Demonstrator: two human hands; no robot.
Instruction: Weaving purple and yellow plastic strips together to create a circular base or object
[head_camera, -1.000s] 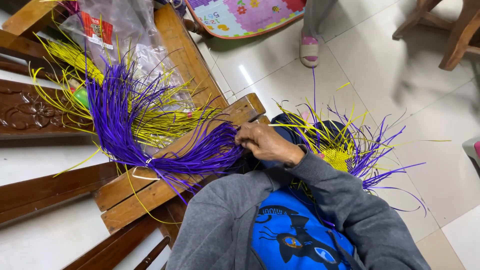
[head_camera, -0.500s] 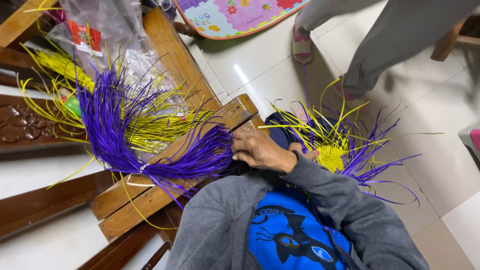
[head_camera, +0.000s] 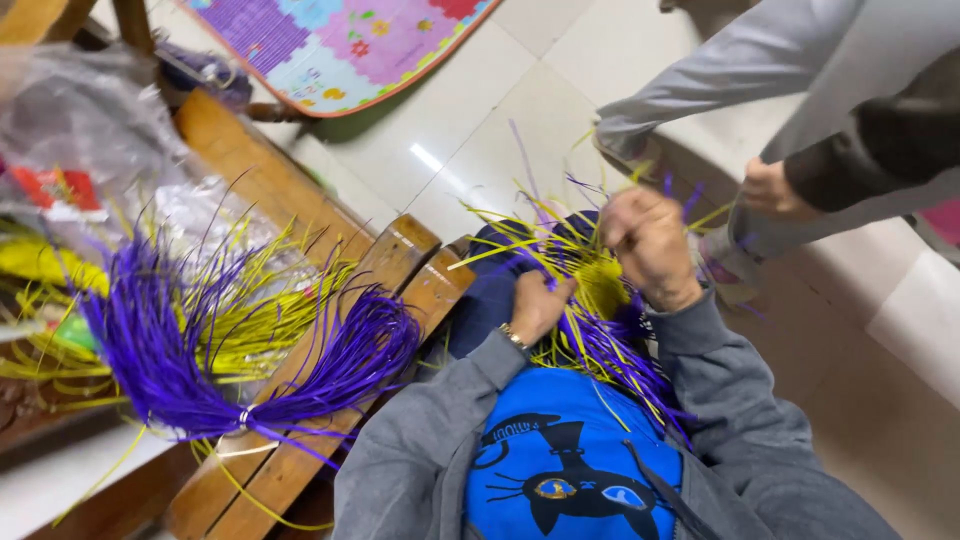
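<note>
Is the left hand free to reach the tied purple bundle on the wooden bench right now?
Probably not at once: the left hand grips the yellow and purple strands in the lap, with the right hand. The tied purple bundle lies uncovered on the wooden bench beside it.

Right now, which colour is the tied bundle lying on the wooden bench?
Purple: the tied bundle shows best in the head view.

A home interior used for handcraft: glossy pale floor tiles (head_camera: 480, 150), a colourful foam play mat (head_camera: 330, 45) at 12 o'clock, carved wooden furniture (head_camera: 300, 220) at 9 o'clock heaped with purple and yellow strand bundles (head_camera: 200, 350) and plastic bags (head_camera: 90, 130).
</note>
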